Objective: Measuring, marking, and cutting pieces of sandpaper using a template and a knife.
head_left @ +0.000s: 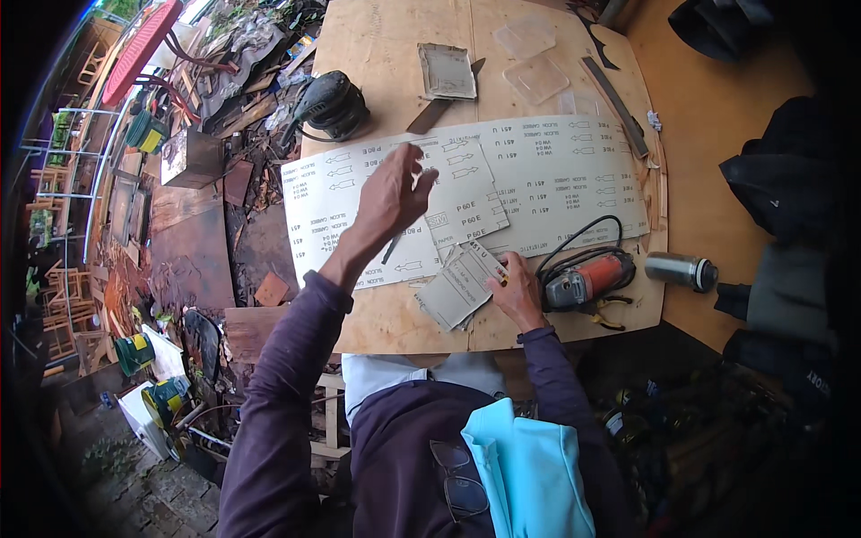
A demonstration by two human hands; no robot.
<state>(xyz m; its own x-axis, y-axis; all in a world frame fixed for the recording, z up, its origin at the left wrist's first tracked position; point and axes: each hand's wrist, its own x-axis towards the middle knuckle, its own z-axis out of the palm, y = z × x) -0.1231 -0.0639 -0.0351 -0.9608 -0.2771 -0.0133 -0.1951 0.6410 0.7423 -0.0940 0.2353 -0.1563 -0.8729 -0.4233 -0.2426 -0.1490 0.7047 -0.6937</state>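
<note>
My left hand (pixel 392 199) is raised over large pale sheets of sandpaper (pixel 574 193), seen from their printed backs. Its fingers are bent and apart, with nothing visible between them. My right hand (pixel 517 294) grips the right edge of a small stack of cut sandpaper pieces (pixel 453 296) near the table's front edge. Something small and yellow shows by its thumb; I cannot make it out. A smaller sandpaper piece (pixel 466 208) lies on the large sheets, beside the left hand. A thin dark strip (pixel 391 250) rests below the left wrist.
Beside my right hand lies a red and grey corded power tool (pixel 587 278), with pliers (pixel 610 318) and a metal bottle (pixel 682 271) nearby. A black sander (pixel 332 106) stands at the plywood table's (pixel 386 45) far left. Scrap wood litters the ground to the left.
</note>
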